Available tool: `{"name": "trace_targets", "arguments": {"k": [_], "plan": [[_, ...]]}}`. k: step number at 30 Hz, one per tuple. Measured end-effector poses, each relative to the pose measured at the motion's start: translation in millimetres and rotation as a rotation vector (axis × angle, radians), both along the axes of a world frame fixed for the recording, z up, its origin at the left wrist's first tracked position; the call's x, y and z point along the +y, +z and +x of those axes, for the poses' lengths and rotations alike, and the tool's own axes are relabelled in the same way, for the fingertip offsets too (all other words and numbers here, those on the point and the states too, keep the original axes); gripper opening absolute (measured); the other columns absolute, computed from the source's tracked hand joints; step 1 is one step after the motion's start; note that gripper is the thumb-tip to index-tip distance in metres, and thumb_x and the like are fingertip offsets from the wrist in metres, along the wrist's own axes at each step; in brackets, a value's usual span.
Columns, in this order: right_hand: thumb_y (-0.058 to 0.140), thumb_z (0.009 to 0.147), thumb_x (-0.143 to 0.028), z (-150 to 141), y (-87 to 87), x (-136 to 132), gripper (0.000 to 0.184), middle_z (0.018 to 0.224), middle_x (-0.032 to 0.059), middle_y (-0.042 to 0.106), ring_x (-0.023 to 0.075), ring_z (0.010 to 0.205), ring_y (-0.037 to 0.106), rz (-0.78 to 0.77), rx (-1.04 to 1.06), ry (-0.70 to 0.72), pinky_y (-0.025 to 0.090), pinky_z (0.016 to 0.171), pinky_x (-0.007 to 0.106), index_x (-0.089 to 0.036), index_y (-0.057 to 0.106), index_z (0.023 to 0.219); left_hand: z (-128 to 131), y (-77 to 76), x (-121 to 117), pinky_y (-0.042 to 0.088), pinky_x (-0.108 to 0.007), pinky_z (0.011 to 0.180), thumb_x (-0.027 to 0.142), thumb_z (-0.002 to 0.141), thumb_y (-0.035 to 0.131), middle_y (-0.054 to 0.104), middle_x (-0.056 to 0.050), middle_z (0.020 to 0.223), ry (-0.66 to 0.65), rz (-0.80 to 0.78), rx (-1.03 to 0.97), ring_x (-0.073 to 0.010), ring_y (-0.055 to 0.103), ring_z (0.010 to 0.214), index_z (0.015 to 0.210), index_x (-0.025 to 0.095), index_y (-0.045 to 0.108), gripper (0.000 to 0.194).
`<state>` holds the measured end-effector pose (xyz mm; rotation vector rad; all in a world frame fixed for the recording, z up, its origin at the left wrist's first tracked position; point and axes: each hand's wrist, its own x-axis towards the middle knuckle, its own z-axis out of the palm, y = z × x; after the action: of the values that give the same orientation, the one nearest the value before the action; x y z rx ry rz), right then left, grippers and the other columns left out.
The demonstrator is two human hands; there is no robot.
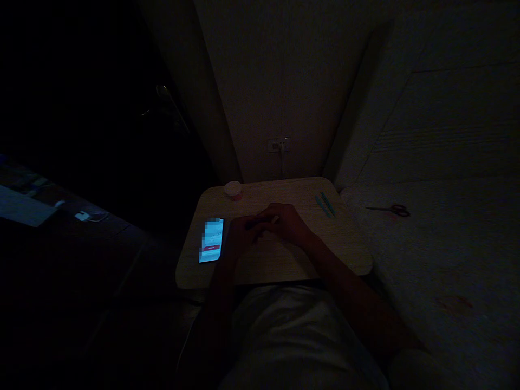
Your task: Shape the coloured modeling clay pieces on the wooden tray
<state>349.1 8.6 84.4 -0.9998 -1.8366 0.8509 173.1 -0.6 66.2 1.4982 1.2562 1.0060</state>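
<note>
Both hands meet above the middle of a small wooden table (341,254) in very dim light. My left hand (240,234) is closed, its fingers pointing towards the right hand. Bent over from the other side, my right hand (286,223) has its fingers pinched together near the left fingertips. A dark patch lies between the two hands; whether it is an object or only shadow is too dark to make out. Just left of my left hand, a phone (212,240) with a lit screen rests on the tabletop.
A small round cup (233,190) stands at the table's back left. Two thin teal tools (325,205) lie at the back right. Scissors (390,209) lie on the pale surface right of the table. Behind it, a wall socket (279,145) has a cable plugged in.
</note>
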Motion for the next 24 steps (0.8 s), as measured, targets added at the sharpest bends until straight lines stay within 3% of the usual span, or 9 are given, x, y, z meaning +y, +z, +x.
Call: {"name": "trace_targets", "arguments": {"k": [6, 8, 10, 12, 15, 18, 20, 22, 24], "plan": [[0.073, 0.083, -0.04, -7.7, -15.8, 28.5, 0.023, 0.077, 0.0039, 0.075, 0.0171, 0.066, 0.066, -0.165, 0.163, 0.004, 0.05, 0.06, 0.027, -0.019, 0.081, 0.084, -6.6, -4.6, 4.7, 0.032, -0.019, 0.043, 0.049, 0.076, 0.074, 0.06, 0.001, 0.056, 0.051, 0.015, -0.047, -0.0097, 0.049, 0.049, 0.071, 0.016, 0.071, 0.034], [0.073, 0.081, -0.042, 3.1, -20.9, 47.3, 0.025, 0.077, 0.0042, 0.074, 0.0177, 0.066, 0.065, -0.151, 0.23, -0.149, 0.049, 0.058, 0.027, -0.018, 0.08, 0.085, -12.6, -2.8, 6.1, 0.032, -0.019, 0.042, 0.051, 0.075, 0.075, 0.059, 0.002, 0.058, 0.162, -0.015, -0.179, -0.0081, 0.045, 0.047, 0.072, 0.017, 0.068, 0.035], [0.067, 0.085, -0.047, 21.3, -25.1, 66.0, 0.031, 0.069, 0.0039, 0.07, 0.0172, 0.062, 0.063, -0.122, 0.313, -0.434, 0.047, 0.055, 0.027, -0.018, 0.078, 0.082, -25.5, -0.2, 9.4, 0.031, -0.019, 0.041, 0.053, 0.073, 0.074, 0.06, 0.001, 0.062, 0.309, -0.009, -0.325, -0.0069, 0.043, 0.045, 0.074, 0.018, 0.066, 0.036], [0.065, 0.085, -0.049, 39.4, -28.6, 80.1, 0.033, 0.064, 0.0033, 0.067, 0.0171, 0.061, 0.062, -0.109, 0.357, -0.57, 0.048, 0.054, 0.028, -0.019, 0.076, 0.078, -42.5, 1.6, 16.6, 0.029, -0.02, 0.04, 0.053, 0.073, 0.074, 0.056, 0.002, 0.059, 0.421, 0.028, -0.314, -0.0072, 0.042, 0.044, 0.074, 0.017, 0.065, 0.037], [0.07, 0.082, -0.047, 49.7, -33.5, 88.5, 0.027, 0.077, 0.0048, 0.072, 0.0183, 0.069, 0.066, -0.16, 0.43, -0.433, 0.055, 0.061, 0.03, -0.02, 0.077, 0.086, -61.7, 0.6, 35.6, 0.029, -0.024, 0.042, 0.061, 0.079, 0.066, 0.05, 0.002, 0.051, 0.533, 0.005, -0.104, -0.0103, 0.043, 0.045, 0.06, 0.018, 0.056, 0.048], [0.072, 0.081, -0.045, 40.5, -38.0, 86.1, 0.027, 0.095, 0.0068, 0.077, 0.0199, 0.081, 0.071, -0.231, 0.48, -0.269, 0.06, 0.07, 0.034, -0.022, 0.076, 0.094, -63.5, -3.7, 59.3, 0.038, -0.026, 0.055, 0.055, 0.085, 0.063, 0.053, -0.001, 0.054, 0.581, 0.15, 0.26, -0.0158, 0.056, 0.059, 0.055, 0.019, 0.054, 0.048], [0.073, 0.08, -0.043, 34.1, -40.5, 83.6, 0.026, 0.098, 0.0074, 0.078, 0.0202, 0.083, 0.071, -0.255, 0.452, -0.242, 0.059, 0.07, 0.033, -0.022, 0.076, 0.094, -58.8, -7.3, 73.8, 0.045, -0.028, 0.067, 0.045, 0.079, 0.073, 0.068, -0.005, 0.074, 0.637, 0.172, 0.384, -0.0207, 0.066, 0.076, 0.077, 0.018, 0.067, 0.028], [0.073, 0.08, -0.04, 32.5, -42.1, 82.9, 0.022, 0.094, 0.0073, 0.078, 0.02, 0.081, 0.07, -0.251, 0.403, -0.269, 0.058, 0.067, 0.032, -0.023, 0.077, 0.092, -54.7, -10.9, 86.0, 0.049, -0.031, 0.076, 0.044, 0.07, 0.082, 0.074, -0.01, 0.099, 0.658, 0.1, 0.478, -0.0262, 0.069, 0.093, 0.107, 0.019, 0.067, 0.047], [0.071, 0.081, -0.037, 34.6, -42.1, 84.3, 0.018, 0.091, 0.0068, 0.078, 0.0199, 0.08, 0.07, -0.221, 0.355, -0.301, 0.056, 0.066, 0.03, -0.023, 0.077, 0.09, -53.3, -14.9, 96.1, 0.05, -0.037, 0.085, 0.048, 0.064, 0.087, 0.072, -0.018, 0.116, 0.639, 0.018, 0.527, -0.0325, 0.068, 0.108, 0.123, 0.016, 0.061, 0.072]]}}
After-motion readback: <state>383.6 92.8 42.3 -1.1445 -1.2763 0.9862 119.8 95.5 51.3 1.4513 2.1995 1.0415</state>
